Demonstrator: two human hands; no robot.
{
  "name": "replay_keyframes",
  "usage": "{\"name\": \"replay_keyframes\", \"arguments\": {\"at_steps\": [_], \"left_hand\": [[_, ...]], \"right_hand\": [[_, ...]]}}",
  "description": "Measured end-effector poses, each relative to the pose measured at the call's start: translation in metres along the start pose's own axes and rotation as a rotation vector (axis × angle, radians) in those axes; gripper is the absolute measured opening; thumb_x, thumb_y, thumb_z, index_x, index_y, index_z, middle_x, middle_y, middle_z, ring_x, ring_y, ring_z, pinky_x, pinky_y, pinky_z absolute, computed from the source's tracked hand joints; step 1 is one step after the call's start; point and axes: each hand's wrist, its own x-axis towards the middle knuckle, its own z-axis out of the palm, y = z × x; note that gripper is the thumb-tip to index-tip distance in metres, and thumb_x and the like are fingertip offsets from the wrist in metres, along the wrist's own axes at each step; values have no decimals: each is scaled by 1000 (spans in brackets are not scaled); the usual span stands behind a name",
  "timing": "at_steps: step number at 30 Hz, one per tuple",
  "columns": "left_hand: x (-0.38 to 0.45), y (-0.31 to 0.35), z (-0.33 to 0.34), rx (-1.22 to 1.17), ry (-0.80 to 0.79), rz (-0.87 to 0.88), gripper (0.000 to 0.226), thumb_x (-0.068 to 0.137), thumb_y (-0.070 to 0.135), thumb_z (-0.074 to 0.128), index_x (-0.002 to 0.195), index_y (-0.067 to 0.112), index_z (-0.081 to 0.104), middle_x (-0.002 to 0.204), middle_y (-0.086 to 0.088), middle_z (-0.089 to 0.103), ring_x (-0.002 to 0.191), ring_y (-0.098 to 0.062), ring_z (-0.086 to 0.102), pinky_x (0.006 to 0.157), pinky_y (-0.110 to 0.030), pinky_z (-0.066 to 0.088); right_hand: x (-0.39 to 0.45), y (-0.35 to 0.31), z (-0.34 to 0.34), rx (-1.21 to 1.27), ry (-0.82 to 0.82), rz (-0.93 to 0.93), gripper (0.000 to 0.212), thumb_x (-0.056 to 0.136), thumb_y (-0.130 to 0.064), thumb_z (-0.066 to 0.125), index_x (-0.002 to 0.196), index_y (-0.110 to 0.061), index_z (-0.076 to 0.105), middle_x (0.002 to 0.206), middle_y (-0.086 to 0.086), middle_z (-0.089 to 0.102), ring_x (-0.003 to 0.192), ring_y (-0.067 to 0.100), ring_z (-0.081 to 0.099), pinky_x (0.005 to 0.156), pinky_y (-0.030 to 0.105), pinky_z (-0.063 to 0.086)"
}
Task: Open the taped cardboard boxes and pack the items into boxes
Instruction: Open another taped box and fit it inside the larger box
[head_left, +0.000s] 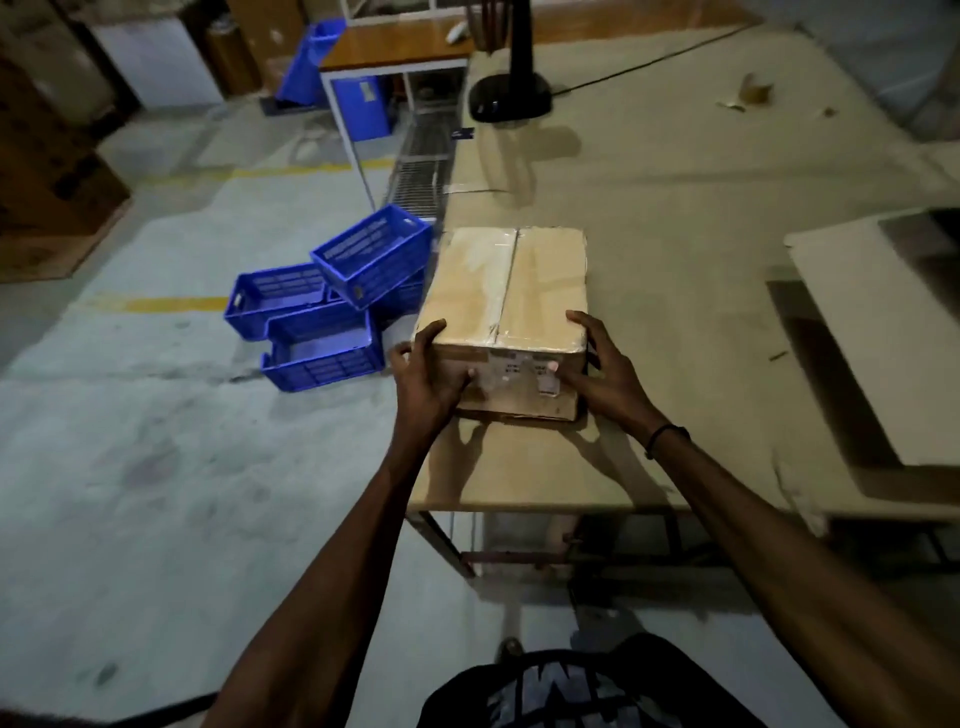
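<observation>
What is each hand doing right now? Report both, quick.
Left hand: grips the near left corner of the taped brown cardboard box.
Right hand: grips its near right corner.

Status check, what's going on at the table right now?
Left hand and right hand gripping near corners of taped brown cardboard box. Box on table, tape intact. Nothing in the way.
</observation>
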Motion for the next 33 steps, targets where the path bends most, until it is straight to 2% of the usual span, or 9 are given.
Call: {"name": "replay_keyframes", "arguments": {"at_steps": [2,7,10,13,16,21,25,29,33], "left_hand": [[2,21,11,-23,0,42,81,83,37,85,150,37,41,140,-4,34,124,-9,42,99,-6,36],[13,79,30,-165,75,137,94,83,39,86,159,29,31,150,10,36,142,-11,41,116,-43,43],[25,109,41,-265,76,140,95,78,33,89,154,37,32,153,7,44,138,-17,49,108,-52,49],[37,137,52,-292,81,203,86,78,30,90,148,31,40,148,13,48,136,-9,49,112,-47,47],[44,164,62,-249,123,248,73,79,35,89,141,24,51,145,-1,46,130,11,42,112,-22,44],[48,202,79,-255,135,166,56,84,59,73,133,37,57,141,-3,47,125,-11,53,99,-30,55],[48,231,93,-271,164,169,53,86,62,69,131,37,59,131,-1,60,119,-3,59,99,-27,54],[45,253,105,-321,118,206,58,86,47,81,135,29,56,127,4,67,118,-4,64,102,-31,55],[47,262,119,-146,75,224,91,76,50,88,150,33,38,145,6,57,129,-7,56,106,-23,46]], "right_hand": [[-7,-5,-24,7,69,-1,76,92,-37,76,155,-38,33,145,-19,52,127,4,55,100,15,49],[-10,-17,-84,48,197,47,87,90,-35,78,159,-36,24,151,-2,54,130,8,56,90,10,52],[-10,-25,-117,58,246,23,91,81,-34,86,155,-32,33,149,-2,55,125,7,59,94,24,56],[-9,-34,-144,43,266,-36,96,71,-38,87,153,-28,38,146,-11,56,120,-7,57,90,21,53],[-10,-39,-169,46,272,-88,98,71,-40,87,154,-28,36,147,-13,54,128,-3,55,96,26,53],[-9,-43,-207,32,289,-96,79,90,-30,75,157,-27,34,143,-29,48,120,-20,52,96,11,47],[4,-41,-236,-70,311,-38,58,99,-47,62,152,-39,40,132,-16,63,102,-9,64,94,21,51],[18,-44,-268,-136,308,26,56,97,-59,56,145,-30,47,119,-4,63,95,7,60,80,16,47],[40,-44,-284,-159,282,163,71,85,-79,56,130,-25,53,117,3,65,101,18,63,84,34,54]]}}
